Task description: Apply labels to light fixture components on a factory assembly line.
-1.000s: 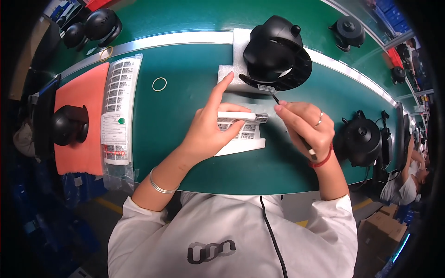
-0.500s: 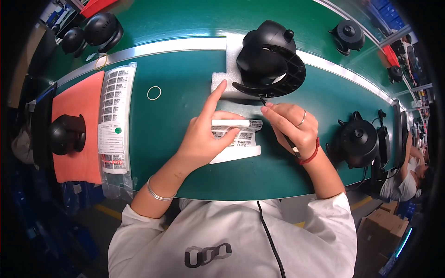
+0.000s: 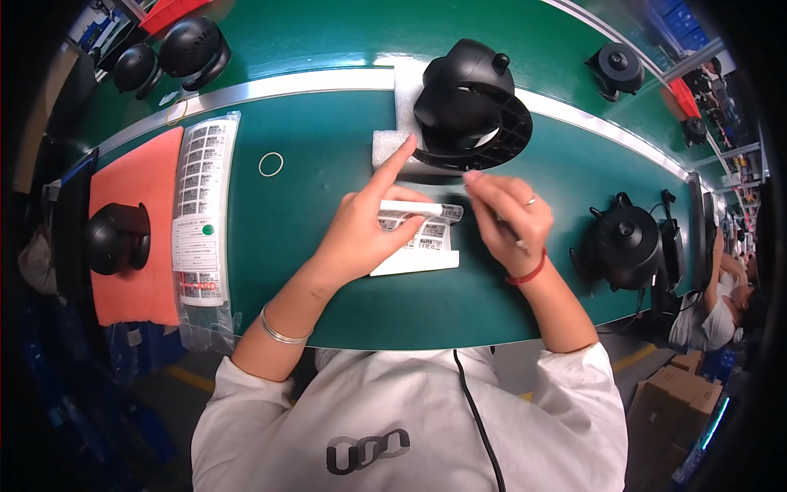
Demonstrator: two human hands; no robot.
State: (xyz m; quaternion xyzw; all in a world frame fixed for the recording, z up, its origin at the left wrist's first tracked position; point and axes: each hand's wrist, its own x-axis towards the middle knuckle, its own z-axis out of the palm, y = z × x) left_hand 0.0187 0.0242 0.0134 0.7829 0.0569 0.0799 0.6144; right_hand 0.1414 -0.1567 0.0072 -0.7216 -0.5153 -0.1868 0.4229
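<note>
My left hand (image 3: 358, 234) grips a curled sheet of printed white labels (image 3: 416, 261), thumb across its front and index finger pointing out toward the foam. The closed fingers of my right hand (image 3: 515, 223) are pinched around a thin dark tool, mostly hidden in the grip and blurred. Its fingertips are just below the base of a black rounded device (image 3: 456, 107), apart from the label sheet. That device lies tilted on white foam blocks (image 3: 393, 151), its hollow ribbed underside facing me.
At left, an orange-pink mat (image 3: 135, 180) carries another black device (image 3: 119, 238), beside bagged label sheets (image 3: 199, 193). A rubber band (image 3: 270, 164) lies on the green table. More black devices stand at right (image 3: 626, 242) and along the back (image 3: 195, 51). Another person (image 3: 713, 316) sits far right.
My right hand has pulled slightly back from the device's base, turning, and the tool shows less. My left hand and the label sheet have shifted slightly upward.
</note>
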